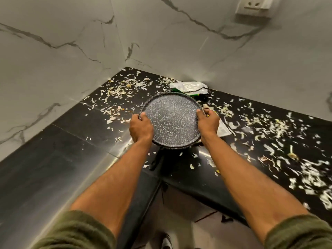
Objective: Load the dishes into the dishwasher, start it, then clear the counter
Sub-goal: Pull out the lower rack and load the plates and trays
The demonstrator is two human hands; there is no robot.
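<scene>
Speckled grey pan [171, 121] gripped at opposite rim edges: left hand [141, 129] and right hand [208, 124], fingers curled. Black counter [59, 141] littered with pale scraps [280, 130].

A person grips a round, grey-speckled flat pan [171, 119] by its rim, the left hand [141, 129] on its left edge and the right hand [208, 124] on its right, each thumb hooked over the top; its dark handle [156, 160] points back toward the person. The pan is over the inner corner of a glossy black table [71, 126] strewn with pale vegetable scraps [116, 92]. A crumpled silver-and-green packet [188, 87] lies just behind it by the white marble wall [53, 33], which carries a white socket [255, 6] at upper right.
</scene>
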